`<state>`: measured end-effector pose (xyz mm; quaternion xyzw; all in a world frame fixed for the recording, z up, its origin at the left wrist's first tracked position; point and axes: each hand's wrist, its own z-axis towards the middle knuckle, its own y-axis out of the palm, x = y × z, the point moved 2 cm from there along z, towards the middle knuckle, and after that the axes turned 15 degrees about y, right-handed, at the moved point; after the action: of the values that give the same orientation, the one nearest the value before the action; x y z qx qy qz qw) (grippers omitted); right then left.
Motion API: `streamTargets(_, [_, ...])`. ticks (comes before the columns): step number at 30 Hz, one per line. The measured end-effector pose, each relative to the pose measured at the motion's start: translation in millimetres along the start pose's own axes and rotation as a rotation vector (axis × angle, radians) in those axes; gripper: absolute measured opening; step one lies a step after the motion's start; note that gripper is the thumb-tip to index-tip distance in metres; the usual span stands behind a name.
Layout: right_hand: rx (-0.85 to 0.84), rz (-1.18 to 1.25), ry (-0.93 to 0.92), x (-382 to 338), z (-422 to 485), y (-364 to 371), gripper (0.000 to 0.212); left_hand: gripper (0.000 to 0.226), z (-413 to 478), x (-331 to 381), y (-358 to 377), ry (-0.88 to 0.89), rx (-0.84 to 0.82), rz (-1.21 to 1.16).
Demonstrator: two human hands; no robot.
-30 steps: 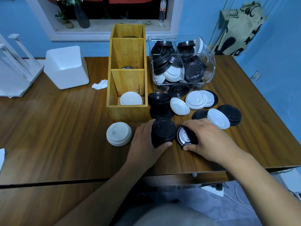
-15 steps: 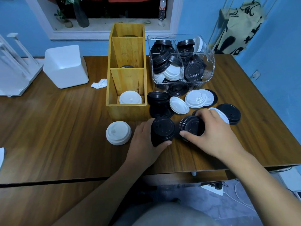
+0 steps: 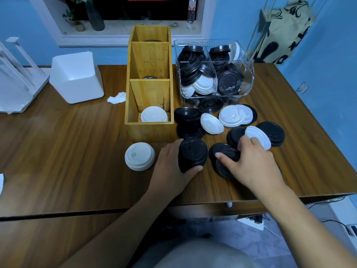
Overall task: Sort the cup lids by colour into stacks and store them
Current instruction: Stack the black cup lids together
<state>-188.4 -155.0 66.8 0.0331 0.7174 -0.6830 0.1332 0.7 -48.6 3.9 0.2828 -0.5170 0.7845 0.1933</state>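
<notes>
My left hand (image 3: 170, 171) grips a stack of black lids (image 3: 193, 153) standing on the wooden table (image 3: 67, 151). Right beside it, my right hand (image 3: 249, 163) holds a few black lids (image 3: 222, 157) low over the table, thumb on top of them. A white lid (image 3: 257, 137) leans against my right fingers. A stack of white lids (image 3: 139, 156) stands left of my left hand. Loose black and white lids (image 3: 231, 116) lie further back. The wooden organiser (image 3: 148, 126) has white lids (image 3: 154, 114) in its front compartment.
A clear plastic bin (image 3: 245, 72) full of mixed lids stands behind the loose ones. A white box (image 3: 77, 78) and a crumpled tissue (image 3: 116, 98) lie at the left. A white rack (image 3: 13, 74) is at the far left. The table's front edge runs near my forearms.
My right hand reached back to the loose black lids by the white one, then drew some black lids towards the stack. My left hand stayed on the black stack.
</notes>
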Motion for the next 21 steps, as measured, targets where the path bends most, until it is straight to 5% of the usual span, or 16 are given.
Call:
streamTargets(7, [-0.064, -0.146, 0.034, 18.3, -12.4, -3.2, 0.064, 0.090, -0.7, -1.0, 0.0, 0.001, -0.005, -0.001])
streamTargets(10, [-0.034, -0.175, -0.062, 28.6, -20.6, -0.6, 0.068, 0.091, -0.8, -1.0, 0.1, 0.003, -0.002, 0.003])
streamTargets(13, [-0.057, 0.018, -0.212, 39.4, -27.8, 1.6, 0.047, 0.091, -0.6, -1.1, 0.2, 0.006, -0.002, 0.009])
streamTargets(18, [-0.092, 0.009, -0.401, 36.9, -45.4, 20.5, 0.080, 0.090, -1.3, -1.1, 0.0, 0.012, 0.004, 0.015])
streamTargets(21, [-0.019, 0.071, -0.424, 30.9, -45.5, 29.7, 0.070, 0.090, -0.9, -0.7, 0.1, 0.016, 0.002, 0.016])
